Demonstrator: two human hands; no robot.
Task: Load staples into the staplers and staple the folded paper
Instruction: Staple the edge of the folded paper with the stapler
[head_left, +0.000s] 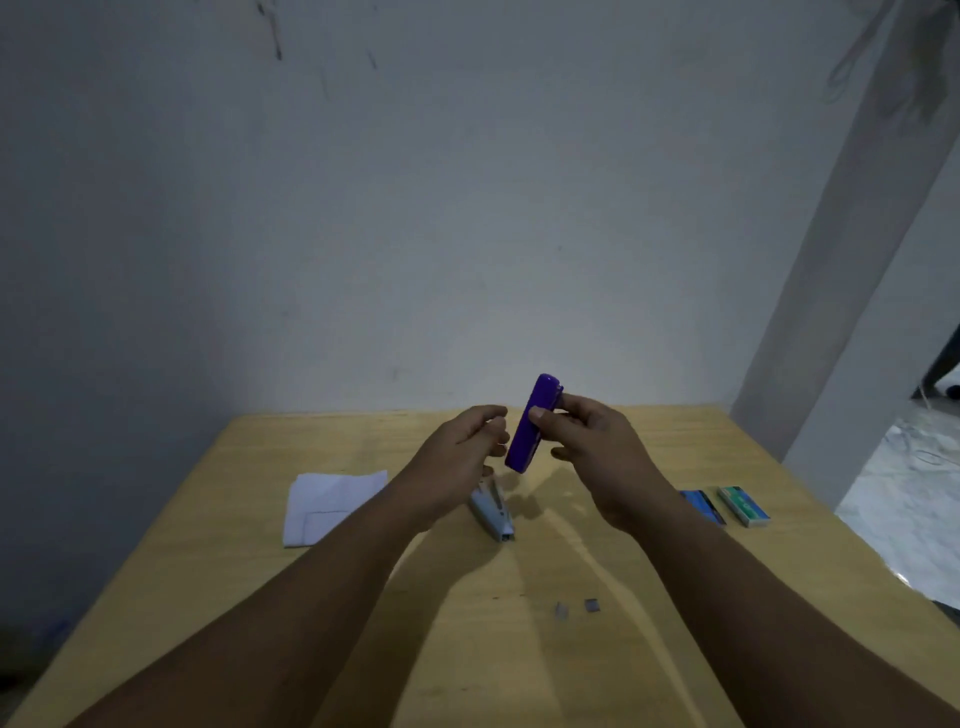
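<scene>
Right now, a big yellow wooden desk (260, 597) fills the bottom of the view, with a plain gray wall (415, 208) behind it. Two bare arms reach out over the desk. The folded paper (327, 506) is the next biggest thing. It is white and lies flat on the left side of the desk, well apart from the hands, and I cannot see any staple in it from here. The right hand (592, 452) holds the purple stapler (532, 423) up in the air, above the middle of the desk, standing almost upright. Its fingers (540, 415) are grasping the stapler, thumb on the near side and the other fingers behind it. The stapler looks closed. The left hand (462, 457) is just beside the stapler, with its fingers curled loosely; I cannot tell if it pinches something tiny or holds nothing. Below that hand, a gray stapler (493, 514) lies on the desk, partly hidden by the wrist. On the right side sit two small staple boxes, a blue box (701, 506) and a green box (743, 506), next to each other. Smallest of all, two little bits of staples (574, 608) lie near the front of the desk. I think the job is still in the loading part. The paper still waits to be stapled.
</scene>
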